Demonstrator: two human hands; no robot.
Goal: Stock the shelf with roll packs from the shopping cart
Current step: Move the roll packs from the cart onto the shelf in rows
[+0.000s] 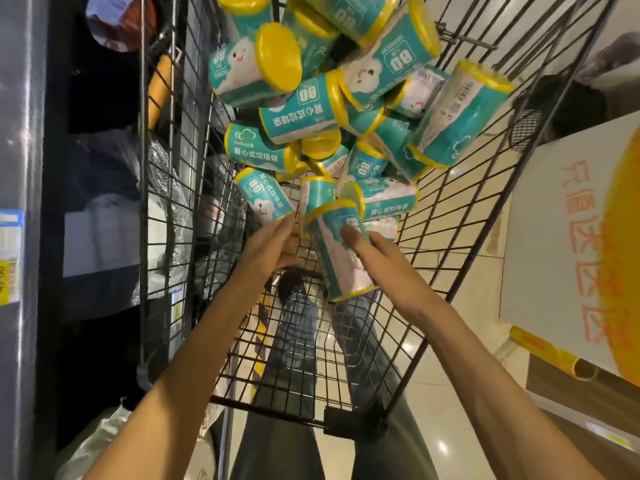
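Both arms reach down into the cart (460,258), a black wire basket seen from above. The right hand (382,263) grips one pack (341,252) — a teal roll with yellow ends — fingers curled round its side, thumb lying on the label. This pack is tilted, one end toward the pile, the other toward the cart's near edge, and it sits above the wire floor rather than on it. The left hand (273,244) is spread, its fingertips touching the end of another pack (265,195) that lies near the cart's left wall. The pile (346,98) of the same packs fills the far half of the cart, heaped at all angles, some against the right wall. The near part of the wire floor is bare, with the person's trousers showing through it. The shelf (100,209) stands just beside the cart's left wall — dark, holding wrapped goods, a price tag (10,258) on its edge. A white sign (571,244) with orange print is to the right.
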